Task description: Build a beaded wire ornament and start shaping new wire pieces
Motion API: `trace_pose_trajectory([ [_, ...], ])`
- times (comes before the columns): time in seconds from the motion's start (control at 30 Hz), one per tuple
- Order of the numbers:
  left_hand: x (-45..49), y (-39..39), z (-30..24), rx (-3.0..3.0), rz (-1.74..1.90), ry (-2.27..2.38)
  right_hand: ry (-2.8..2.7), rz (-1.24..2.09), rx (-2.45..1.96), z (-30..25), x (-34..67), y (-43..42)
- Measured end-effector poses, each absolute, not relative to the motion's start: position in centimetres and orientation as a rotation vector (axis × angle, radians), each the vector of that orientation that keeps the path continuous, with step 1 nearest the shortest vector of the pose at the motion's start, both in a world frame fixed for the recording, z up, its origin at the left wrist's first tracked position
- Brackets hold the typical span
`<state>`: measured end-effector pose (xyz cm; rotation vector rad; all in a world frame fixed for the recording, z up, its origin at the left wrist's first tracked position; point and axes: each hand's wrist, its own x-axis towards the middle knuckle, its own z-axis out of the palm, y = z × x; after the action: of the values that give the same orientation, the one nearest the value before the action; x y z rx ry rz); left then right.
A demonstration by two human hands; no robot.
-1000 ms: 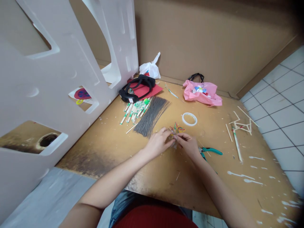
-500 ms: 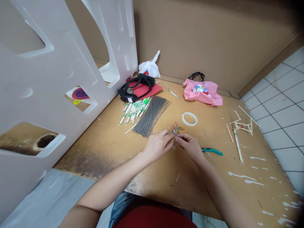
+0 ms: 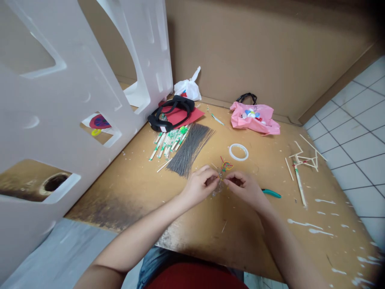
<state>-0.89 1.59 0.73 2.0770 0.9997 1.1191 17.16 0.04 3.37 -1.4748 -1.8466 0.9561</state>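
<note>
Two forearms converge; left hand, right hand fingers pinching small clear bundle.

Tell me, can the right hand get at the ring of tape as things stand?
Probably yes. The ring of tape lies flat on the board just beyond the right hand, with bare board between them. However, it and the left hand pinch a small item, so it is busy.
</note>
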Motion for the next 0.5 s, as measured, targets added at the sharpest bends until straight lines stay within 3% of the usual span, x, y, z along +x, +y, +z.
trace_pose_trajectory([
  [0.33,-0.3,1.2,1.1,1.476,0.943,0.859,-1.386,1.497,-1.163,3.3,17.3,-0.3],
  [0.5,-0.3,1.2,1.0,1.474,0.985,0.845,-1.246,1.587,-1.206,2.6,17.1,-0.1],
])
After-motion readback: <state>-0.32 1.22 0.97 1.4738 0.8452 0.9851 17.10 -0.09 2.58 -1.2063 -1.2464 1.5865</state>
